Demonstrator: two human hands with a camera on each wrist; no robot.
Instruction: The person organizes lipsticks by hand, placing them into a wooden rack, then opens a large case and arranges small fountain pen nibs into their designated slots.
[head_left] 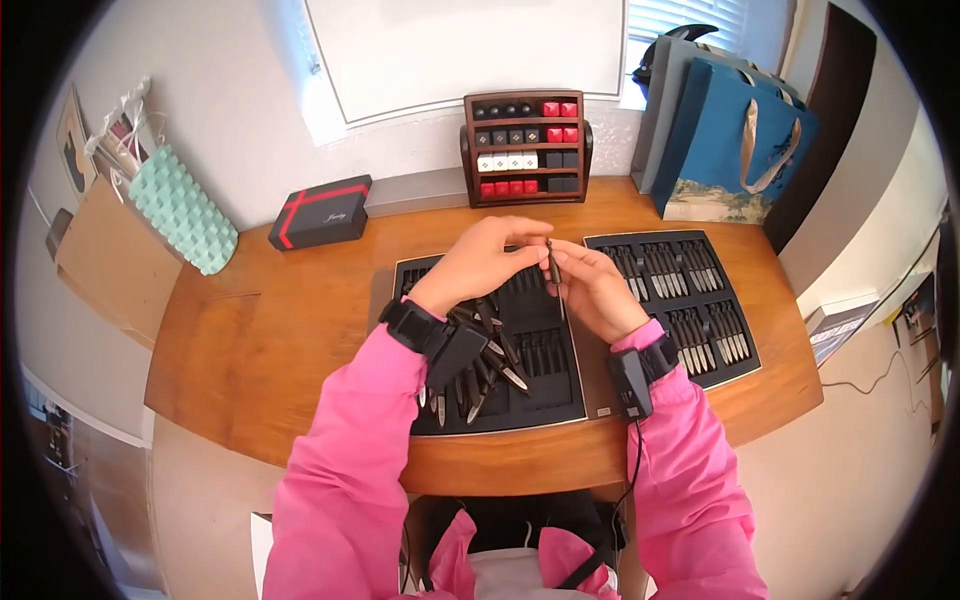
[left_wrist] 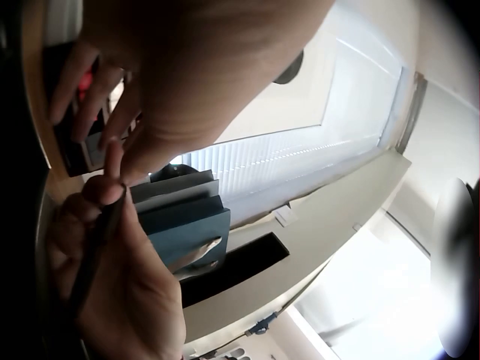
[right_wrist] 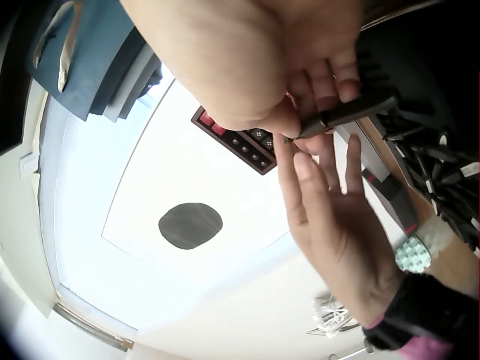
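Above the two black trays, a dark pen-like piece [head_left: 555, 268] is held slanting between both hands. The right hand [head_left: 597, 292] grips its body between thumb and fingers, as the right wrist view also shows with the dark shaft [right_wrist: 351, 112]. At its upper end, the left hand [head_left: 480, 262] pinches the narrow tip with thumb and index finger; its other fingers [right_wrist: 354, 163] are extended. Beneath the left hand, loose dark pieces [head_left: 480, 375] with silvery ends lie heaped on the left tray [head_left: 545, 408]. The right tray [head_left: 745, 350] holds upright rows of similar pieces.
A wooden rack [head_left: 527, 193] of small red, black and white blocks stands at the back. Left of it sits a black box [head_left: 325, 218] with red ribbon, near a mint textured vase [head_left: 183, 212]. Blue and grey paper bags [head_left: 725, 140] stand at the back right.
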